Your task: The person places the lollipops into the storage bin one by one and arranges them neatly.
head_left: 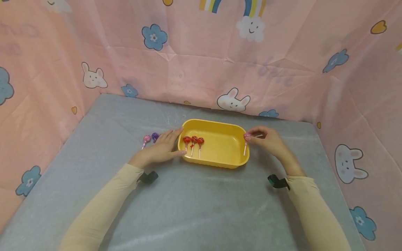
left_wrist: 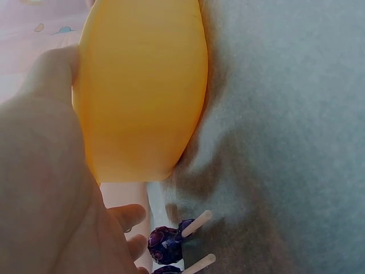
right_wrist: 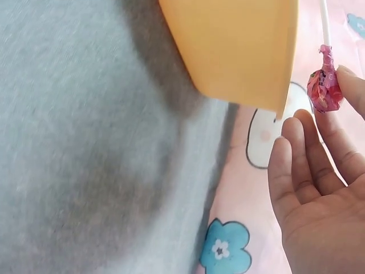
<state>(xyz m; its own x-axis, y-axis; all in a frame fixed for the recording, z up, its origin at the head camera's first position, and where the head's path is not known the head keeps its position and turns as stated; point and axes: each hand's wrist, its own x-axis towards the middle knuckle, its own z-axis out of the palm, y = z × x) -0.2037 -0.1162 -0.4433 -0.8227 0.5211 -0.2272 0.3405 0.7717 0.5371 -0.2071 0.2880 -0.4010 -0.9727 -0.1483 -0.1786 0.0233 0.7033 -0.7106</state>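
In the head view a yellow plastic basin (head_left: pixel 216 162) stands mid-table, with three red-wrapped lollipops (head_left: pixel 194 139) side by side at its left end. My left hand (head_left: pixel 158 149) rests against that end, thumb and forefinger spread along the rim. My right hand (head_left: pixel 267 141) is at the basin's right end. Its thumb and fingertips pinch a pink-wrapped lollipop (right_wrist: pixel 325 91) by the head, the stick hanging down over the right rim in the head view. Left of the basin, a pink lollipop (head_left: pixel 147 138) and a purple lollipop (head_left: pixel 155 136) lie partly behind the left hand.
Grey cloth covers the table (head_left: pixel 201 209). A pink printed curtain (head_left: pixel 194 69) surrounds its back and sides. Dark wrist cameras (head_left: pixel 149 177) sit below both hands. In the left wrist view, purple-wrapped lollipops (left_wrist: pixel 165 245) lie close to the left fingers.
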